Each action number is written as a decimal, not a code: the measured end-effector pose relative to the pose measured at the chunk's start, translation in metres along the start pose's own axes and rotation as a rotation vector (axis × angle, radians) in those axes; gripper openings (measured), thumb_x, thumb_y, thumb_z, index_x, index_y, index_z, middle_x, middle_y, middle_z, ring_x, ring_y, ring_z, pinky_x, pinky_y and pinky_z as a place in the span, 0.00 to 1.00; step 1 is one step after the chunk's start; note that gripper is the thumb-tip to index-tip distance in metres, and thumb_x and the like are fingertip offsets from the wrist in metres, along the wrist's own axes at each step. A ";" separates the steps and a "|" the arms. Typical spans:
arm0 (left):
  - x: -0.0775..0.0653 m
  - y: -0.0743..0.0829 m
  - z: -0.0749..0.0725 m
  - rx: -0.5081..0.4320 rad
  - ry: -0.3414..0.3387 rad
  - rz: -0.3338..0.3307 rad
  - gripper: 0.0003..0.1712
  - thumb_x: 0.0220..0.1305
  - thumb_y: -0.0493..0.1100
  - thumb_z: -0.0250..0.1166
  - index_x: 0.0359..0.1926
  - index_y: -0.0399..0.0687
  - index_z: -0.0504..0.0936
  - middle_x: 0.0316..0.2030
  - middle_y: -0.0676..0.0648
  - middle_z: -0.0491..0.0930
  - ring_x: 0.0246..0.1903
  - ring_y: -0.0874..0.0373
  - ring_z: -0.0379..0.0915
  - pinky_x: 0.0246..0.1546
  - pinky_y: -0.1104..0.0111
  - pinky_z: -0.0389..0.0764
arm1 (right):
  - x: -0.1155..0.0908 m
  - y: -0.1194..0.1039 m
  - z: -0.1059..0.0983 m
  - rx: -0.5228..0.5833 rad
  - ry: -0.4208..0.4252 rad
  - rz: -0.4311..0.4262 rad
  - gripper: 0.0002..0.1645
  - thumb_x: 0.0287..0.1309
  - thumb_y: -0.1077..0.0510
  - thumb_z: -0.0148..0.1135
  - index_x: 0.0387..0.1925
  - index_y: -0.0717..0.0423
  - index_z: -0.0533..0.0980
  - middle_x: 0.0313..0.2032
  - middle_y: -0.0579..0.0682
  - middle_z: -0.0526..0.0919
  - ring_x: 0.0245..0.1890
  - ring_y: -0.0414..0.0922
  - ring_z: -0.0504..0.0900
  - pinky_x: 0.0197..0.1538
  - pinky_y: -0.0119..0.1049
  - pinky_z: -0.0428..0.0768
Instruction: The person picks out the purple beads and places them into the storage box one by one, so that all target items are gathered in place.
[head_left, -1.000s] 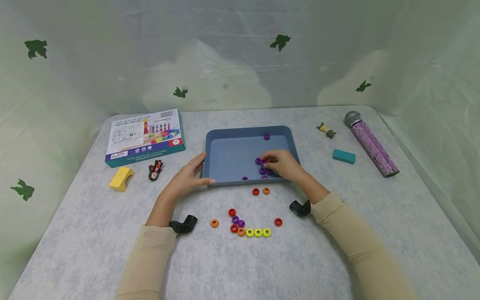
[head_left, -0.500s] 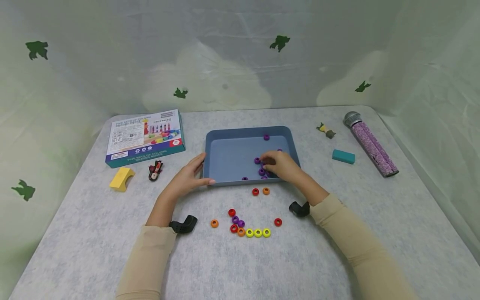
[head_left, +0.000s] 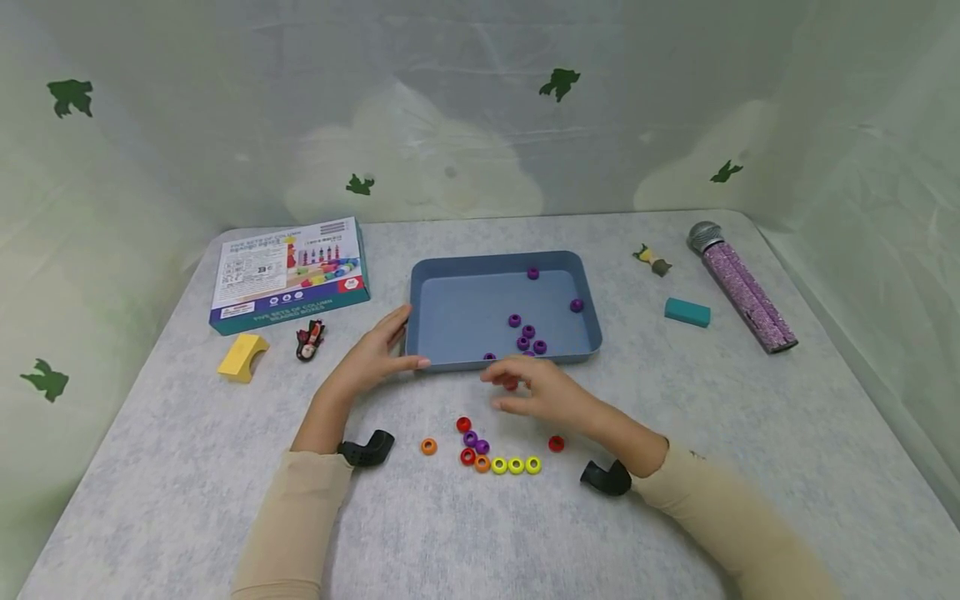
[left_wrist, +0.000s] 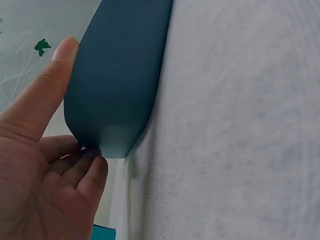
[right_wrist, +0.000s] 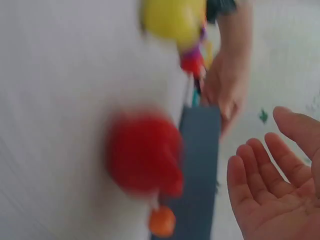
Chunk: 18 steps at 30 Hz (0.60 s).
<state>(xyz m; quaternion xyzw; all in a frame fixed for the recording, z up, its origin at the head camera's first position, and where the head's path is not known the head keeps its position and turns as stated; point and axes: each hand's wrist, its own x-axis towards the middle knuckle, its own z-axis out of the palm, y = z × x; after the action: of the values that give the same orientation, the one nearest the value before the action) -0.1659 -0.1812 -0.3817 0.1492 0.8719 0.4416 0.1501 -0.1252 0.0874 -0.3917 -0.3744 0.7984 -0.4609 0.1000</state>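
My left hand (head_left: 378, 354) holds the near left corner of a shallow blue tray (head_left: 472, 365). In the left wrist view its thumb lies on the tray's outer wall (left_wrist: 117, 75), and its curled fingers meet the corner. Several purple beads (head_left: 522, 342) lie in the tray, mostly toward the right. My right hand (head_left: 551, 392) hovers just in front of the tray with relaxed fingers; the right wrist view shows its palm holding nothing. Beneath its fingers a red bead (head_left: 511, 385) is partly covered. An orange bead (right_wrist: 161, 222) beside it is hidden in the head view.
Closer in lie a row of yellow beads (head_left: 516, 465), purple beads (head_left: 470, 438), loose red (head_left: 556, 443) and orange (head_left: 428, 447) beads. A game box (head_left: 291, 273), yellow block (head_left: 243, 357) and figurine (head_left: 310, 340) are left; a teal block (head_left: 687, 312), small figure (head_left: 652, 259) and glittery microphone (head_left: 744, 287) right.
My right hand has left the purple beads in the tray and come toward me, over the front rim, its fingers loosening. The left hand and the tray have stayed put.
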 end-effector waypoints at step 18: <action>0.012 -0.031 0.002 0.019 0.014 0.016 0.56 0.38 0.59 0.63 0.63 0.50 0.40 0.62 0.49 0.39 0.58 0.57 0.41 0.56 0.66 0.53 | -0.012 0.008 0.044 0.005 -0.200 0.083 0.11 0.46 0.57 0.58 0.36 0.47 0.74 0.35 0.36 0.74 0.36 0.33 0.71 0.39 0.24 0.71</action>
<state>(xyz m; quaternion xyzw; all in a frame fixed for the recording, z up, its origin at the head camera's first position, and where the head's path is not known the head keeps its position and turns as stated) -0.1800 -0.1925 -0.4099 0.1542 0.8759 0.4356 0.1390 -0.0984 0.0686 -0.4247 -0.3851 0.7979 -0.4187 0.1993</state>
